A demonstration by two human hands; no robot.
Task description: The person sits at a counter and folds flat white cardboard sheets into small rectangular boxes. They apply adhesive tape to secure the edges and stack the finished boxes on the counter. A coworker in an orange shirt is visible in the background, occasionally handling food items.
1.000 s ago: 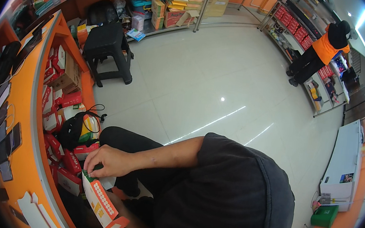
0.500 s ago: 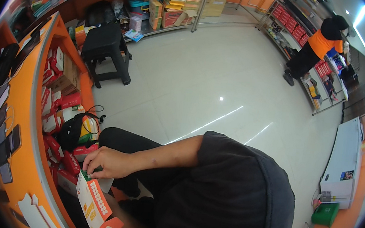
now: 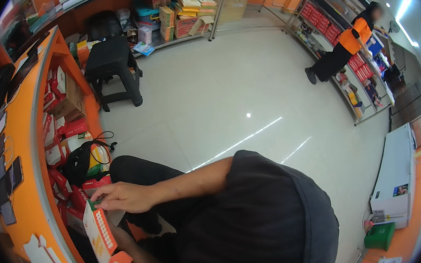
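A white and orange carton box (image 3: pixel 99 232) with a scalloped row of white dots stands tilted at the lower left, its narrow end up. My right hand (image 3: pixel 129 197) reaches over that end, its fingers bent down onto a green flap (image 3: pixel 94 204). Behind the box goes my left forearm (image 3: pixel 143 255), and the fingers of my left hand are hidden there. Just beyond the box, red and white cartons (image 3: pixel 63 185) fill an orange shelf cavity, with a black bag (image 3: pixel 79 164) among them.
An orange counter (image 3: pixel 32 123) with phones and cables runs along my left. A black stool (image 3: pixel 112 64) stands past its far end. At the far right a person in an orange top (image 3: pixel 356 36) stands by shelving (image 3: pixel 343 86). A white chest freezer (image 3: pixel 395 182) and green bin (image 3: pixel 380 235) are to the right.
The view has shifted slightly. My right hand's fingers have changed position on the box's upper end, and the box has turned a little. The person by the far shelves has turned and stands straighter.
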